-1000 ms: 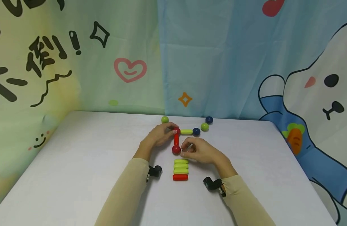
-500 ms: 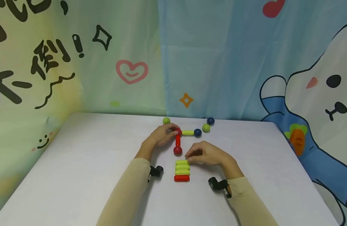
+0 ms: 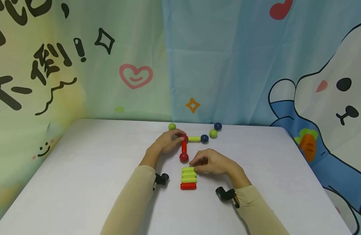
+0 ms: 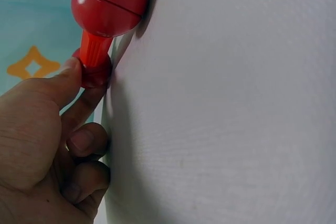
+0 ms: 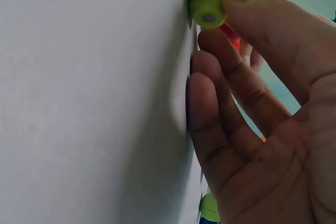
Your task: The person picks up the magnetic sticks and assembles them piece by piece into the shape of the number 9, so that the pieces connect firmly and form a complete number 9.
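Note:
My left hand [image 3: 168, 141] pinches the far red ball [image 4: 97, 77] of a joined magnetic piece between thumb and finger. From that ball a red rod [image 3: 184, 147] runs toward me to a second red ball [image 3: 184, 157], and a yellow-green rod [image 3: 194, 139] runs right to a dark blue ball [image 3: 204, 138]. Nearer me lies a row of several yellow-green magnetic rods with a red rod [image 3: 188, 186] at the near end. The thumb and index finger of my right hand [image 3: 212, 160] pinch the right end of the farthest yellow-green rod [image 5: 208, 18], still in the row.
Behind the left hand sits a green ball [image 3: 172, 126]. Another green ball [image 3: 213, 133] and a dark blue ball [image 3: 217, 126] lie at the back right, near the far edge of the white table [image 3: 110, 130]. A printed curtain [image 3: 133, 98] hangs behind.
My right hand has moved from beside the near red ball toward me, to the farthest yellow-green rod of the row. The left hand keeps its hold on the far red ball.

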Demonstrator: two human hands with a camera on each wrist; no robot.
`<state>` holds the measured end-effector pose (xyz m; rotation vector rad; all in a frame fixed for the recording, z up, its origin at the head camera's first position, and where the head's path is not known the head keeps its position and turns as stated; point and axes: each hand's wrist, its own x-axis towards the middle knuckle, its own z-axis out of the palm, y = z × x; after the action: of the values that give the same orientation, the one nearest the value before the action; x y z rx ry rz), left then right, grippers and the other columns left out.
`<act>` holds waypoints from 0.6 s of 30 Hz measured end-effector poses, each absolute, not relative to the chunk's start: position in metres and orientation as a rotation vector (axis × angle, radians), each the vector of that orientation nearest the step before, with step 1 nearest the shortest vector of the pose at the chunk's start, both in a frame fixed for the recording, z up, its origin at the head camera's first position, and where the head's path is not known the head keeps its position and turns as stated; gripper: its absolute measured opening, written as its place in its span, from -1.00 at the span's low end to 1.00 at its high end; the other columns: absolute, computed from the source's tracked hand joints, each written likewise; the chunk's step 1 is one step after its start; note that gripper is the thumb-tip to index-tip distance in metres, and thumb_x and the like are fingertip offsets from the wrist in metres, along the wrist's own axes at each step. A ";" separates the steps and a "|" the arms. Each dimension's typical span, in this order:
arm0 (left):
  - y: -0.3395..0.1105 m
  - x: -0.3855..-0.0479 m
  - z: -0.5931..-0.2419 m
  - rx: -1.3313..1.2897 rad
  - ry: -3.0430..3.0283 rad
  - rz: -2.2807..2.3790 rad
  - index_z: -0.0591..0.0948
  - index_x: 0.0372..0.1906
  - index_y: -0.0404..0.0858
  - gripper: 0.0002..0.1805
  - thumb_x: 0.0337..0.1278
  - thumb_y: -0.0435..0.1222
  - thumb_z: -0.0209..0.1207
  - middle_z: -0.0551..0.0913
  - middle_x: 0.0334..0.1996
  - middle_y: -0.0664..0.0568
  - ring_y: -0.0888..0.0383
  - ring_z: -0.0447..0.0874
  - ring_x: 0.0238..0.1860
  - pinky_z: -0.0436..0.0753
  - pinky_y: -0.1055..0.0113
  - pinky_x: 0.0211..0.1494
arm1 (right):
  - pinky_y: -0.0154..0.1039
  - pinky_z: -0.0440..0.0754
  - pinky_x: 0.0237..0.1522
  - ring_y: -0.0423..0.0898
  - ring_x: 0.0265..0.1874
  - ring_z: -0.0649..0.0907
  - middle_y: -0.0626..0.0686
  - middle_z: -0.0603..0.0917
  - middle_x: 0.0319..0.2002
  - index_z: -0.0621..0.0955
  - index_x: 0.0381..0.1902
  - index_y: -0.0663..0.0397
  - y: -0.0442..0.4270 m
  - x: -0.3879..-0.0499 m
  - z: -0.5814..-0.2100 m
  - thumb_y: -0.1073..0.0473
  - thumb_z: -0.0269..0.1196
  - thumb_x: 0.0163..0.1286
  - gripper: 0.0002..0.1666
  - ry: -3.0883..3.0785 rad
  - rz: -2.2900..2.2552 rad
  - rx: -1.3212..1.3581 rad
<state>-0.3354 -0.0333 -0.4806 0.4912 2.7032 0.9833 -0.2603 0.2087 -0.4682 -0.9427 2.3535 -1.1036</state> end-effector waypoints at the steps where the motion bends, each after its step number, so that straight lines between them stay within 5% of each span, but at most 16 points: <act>1: -0.033 -0.335 -0.481 0.495 2.704 0.990 0.59 0.28 0.06 -0.64 0.51 -0.04 0.12 0.60 0.26 0.04 -0.04 0.48 0.37 0.37 -0.07 0.49 | -0.24 0.68 0.01 -0.22 -0.18 0.69 -0.06 0.76 -0.13 0.80 -0.03 0.05 0.208 -0.259 -0.468 0.20 0.39 0.38 -0.77 2.362 -1.094 -0.938; 10: -0.038 -0.334 -0.481 0.522 2.712 1.025 0.62 0.23 0.06 -0.68 0.50 -0.04 0.14 0.65 0.18 0.06 -0.03 0.52 0.34 0.39 -0.06 0.47 | -0.26 0.65 0.02 -0.24 -0.20 0.65 -0.19 0.73 -0.19 0.82 -0.12 -0.07 0.198 -0.256 -0.466 0.12 0.39 0.39 -0.85 2.442 -1.004 -0.886; 18: -0.037 -0.334 -0.478 0.546 2.655 1.035 0.59 0.26 0.04 -0.67 0.52 -0.07 0.12 0.63 0.19 0.05 -0.03 0.48 0.37 0.33 -0.06 0.51 | -0.20 0.64 0.10 -0.19 -0.10 0.65 -0.09 0.74 -0.04 0.74 0.08 0.01 0.202 -0.250 -0.467 0.17 0.32 0.47 -0.73 2.457 -0.979 -0.850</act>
<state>-0.3335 -0.0372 -0.4776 0.5459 2.6553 1.0349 -0.2501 0.2018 -0.4670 -0.8504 2.4573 -0.9787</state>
